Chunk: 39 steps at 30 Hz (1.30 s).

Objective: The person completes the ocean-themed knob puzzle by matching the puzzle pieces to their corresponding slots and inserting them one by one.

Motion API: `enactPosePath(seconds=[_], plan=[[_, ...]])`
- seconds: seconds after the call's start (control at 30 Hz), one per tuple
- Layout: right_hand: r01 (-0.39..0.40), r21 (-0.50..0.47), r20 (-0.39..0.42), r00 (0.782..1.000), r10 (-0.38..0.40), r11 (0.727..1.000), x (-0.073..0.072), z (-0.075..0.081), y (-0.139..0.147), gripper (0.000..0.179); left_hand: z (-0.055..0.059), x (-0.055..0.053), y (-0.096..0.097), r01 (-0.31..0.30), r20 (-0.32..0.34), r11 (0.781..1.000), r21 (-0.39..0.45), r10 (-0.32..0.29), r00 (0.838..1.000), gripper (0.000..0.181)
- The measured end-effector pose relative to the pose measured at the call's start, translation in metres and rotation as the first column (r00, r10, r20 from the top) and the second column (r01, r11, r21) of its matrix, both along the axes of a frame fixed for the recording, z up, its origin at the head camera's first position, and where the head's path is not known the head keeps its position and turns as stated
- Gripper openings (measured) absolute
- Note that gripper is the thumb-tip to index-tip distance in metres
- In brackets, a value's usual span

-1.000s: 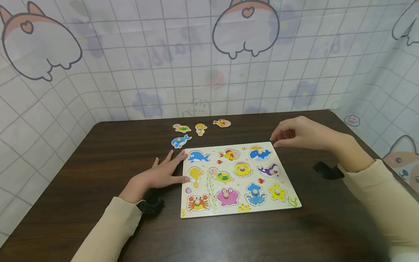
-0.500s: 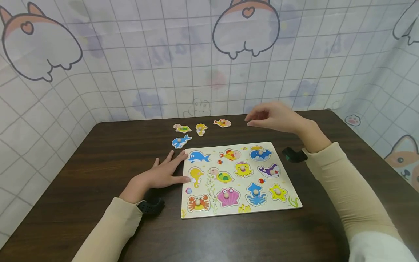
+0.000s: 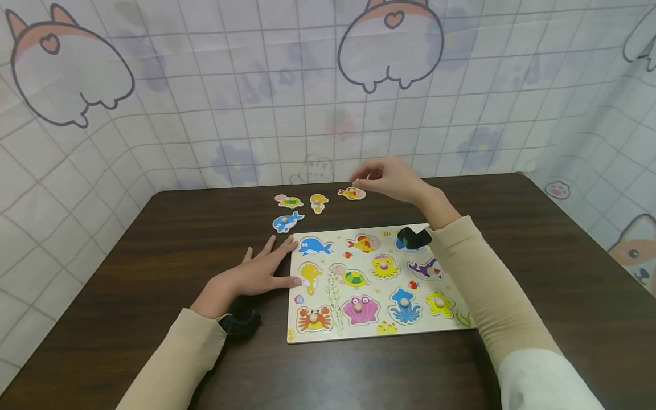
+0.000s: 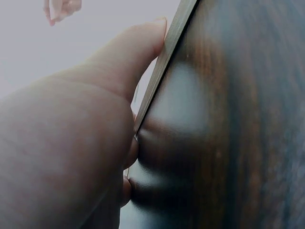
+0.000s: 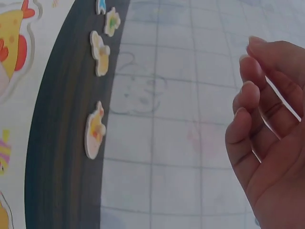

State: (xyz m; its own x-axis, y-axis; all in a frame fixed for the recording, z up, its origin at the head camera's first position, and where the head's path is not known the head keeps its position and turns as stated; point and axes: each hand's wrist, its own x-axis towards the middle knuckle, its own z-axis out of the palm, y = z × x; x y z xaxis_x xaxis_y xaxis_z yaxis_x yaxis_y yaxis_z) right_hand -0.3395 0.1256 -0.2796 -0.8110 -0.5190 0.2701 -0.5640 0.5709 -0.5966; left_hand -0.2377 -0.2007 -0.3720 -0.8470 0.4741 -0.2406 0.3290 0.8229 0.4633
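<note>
My left hand (image 3: pixel 251 278) rests at the left edge of the wooden puzzle board (image 3: pixel 379 228), fingers spread. In the left wrist view its thumb lies against the board's edge (image 4: pixel 167 52). My right hand (image 3: pixel 386 177) is just above and right of the fish puzzle piece (image 3: pixel 352 193), fingers loosely bent with nothing between them. In the right wrist view a gap shows between those fingers and the fish piece (image 5: pixel 94 133). Beside it lie a seahorse piece (image 3: pixel 318 203), a turtle piece (image 3: pixel 289 201) and a blue whale piece (image 3: pixel 288 222), each with a knob where visible.
Knobbed pieces such as the crab (image 3: pixel 314 319), shell (image 3: pixel 361 311), squid (image 3: pixel 405 307) and starfish (image 3: pixel 439 304) sit in the board. The dark table (image 3: pixel 169 256) ends at a tiled-pattern cloth (image 3: pixel 236 114) behind. My right sleeve (image 3: pixel 492 285) covers the board's right side.
My right hand has moved left from beyond the board's far right corner to the fish piece. My left hand, the board and the loose pieces stay put, though the view shifts slightly.
</note>
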Motion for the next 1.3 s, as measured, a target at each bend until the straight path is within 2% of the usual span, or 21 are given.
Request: enactPosePath(seconds=[0.23, 0.43, 0.57, 0.73, 0.87, 1.07, 1.3], plan=[[0.060, -0.045, 0.022, 0.998, -0.059, 0.997, -0.013, -0.012, -0.027, 0.024, -0.001, -0.001, 0.001, 0.002, 0.000, 1.000, -0.006, -0.002, 1.000, 0.098], [0.090, -0.081, 0.056, 0.995, -0.086, 0.993, -0.032, -0.032, -0.050, 0.021, 0.000, 0.000, -0.002, 0.000, 0.002, 1.000, -0.001, 0.000, 1.000, 0.098], [0.080, -0.044, 0.154, 0.985, -0.072, 0.996, -0.037, -0.046, -0.064, 0.021, -0.001, 0.000, -0.003, 0.004, 0.006, 1.000, 0.010, -0.004, 1.000, 0.096], [0.057, -0.001, 0.281, 0.958, -0.055, 0.998, -0.042, -0.055, -0.078, 0.025, 0.001, 0.000, -0.002, 0.004, 0.008, 1.000, 0.013, -0.004, 1.000, 0.095], [0.058, 0.018, 0.308, 0.950, -0.060, 0.998, -0.046, -0.060, -0.085, 0.025, 0.001, -0.001, -0.001, 0.005, 0.008, 1.000, 0.016, -0.005, 1.000, 0.095], [0.092, 0.090, 0.358, 0.926, -0.119, 0.992, -0.051, -0.067, -0.095, 0.027, 0.001, -0.001, 0.000, 0.005, 0.017, 1.000, 0.011, -0.005, 1.000, 0.096], [0.088, 0.175, 0.358, 0.922, -0.147, 0.981, -0.060, -0.074, -0.102, 0.035, 0.001, -0.001, -0.002, 0.007, 0.015, 1.000, 0.008, -0.008, 1.000, 0.096]])
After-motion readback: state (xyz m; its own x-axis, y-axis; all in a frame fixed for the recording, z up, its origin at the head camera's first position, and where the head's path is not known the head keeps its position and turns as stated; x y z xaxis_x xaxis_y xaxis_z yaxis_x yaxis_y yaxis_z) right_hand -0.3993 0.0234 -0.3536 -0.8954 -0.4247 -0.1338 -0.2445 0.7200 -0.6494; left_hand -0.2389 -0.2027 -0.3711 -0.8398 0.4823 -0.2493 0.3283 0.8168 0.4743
